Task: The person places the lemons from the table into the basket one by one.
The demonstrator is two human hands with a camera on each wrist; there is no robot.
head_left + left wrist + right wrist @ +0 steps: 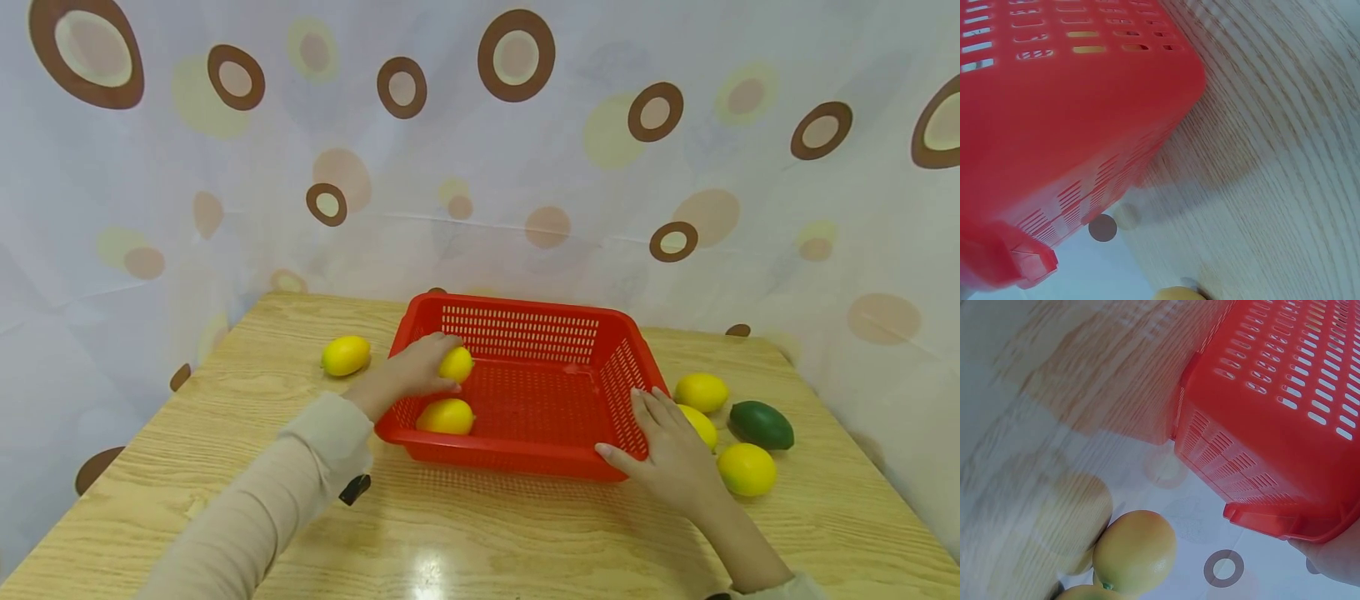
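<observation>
In the head view, my left hand (416, 367) reaches over the left rim of a red plastic basket (525, 454). Its fingers and thumb hold a yellow lemon (457, 365) inside the basket. Below that hand, a second lemon (446, 417) lies in the front left corner. My right hand (675, 454) rests on the front right corner of the basket, spread fingers laid over the right rim and thumb on the front rim. Only part of this hand (1335, 556) shows in the right wrist view, against the rim. The left wrist view shows the slotted basket wall (1085, 112), with the left hand hidden.
One lemon (346, 356) lies on the wooden table (420, 533) left of the basket. To the right are a rear lemon (702, 392), one partly behind my right hand (699, 427), a front lemon (747, 469) and a dark green oval fruit (762, 424). A patterned curtain (480, 167) hangs behind.
</observation>
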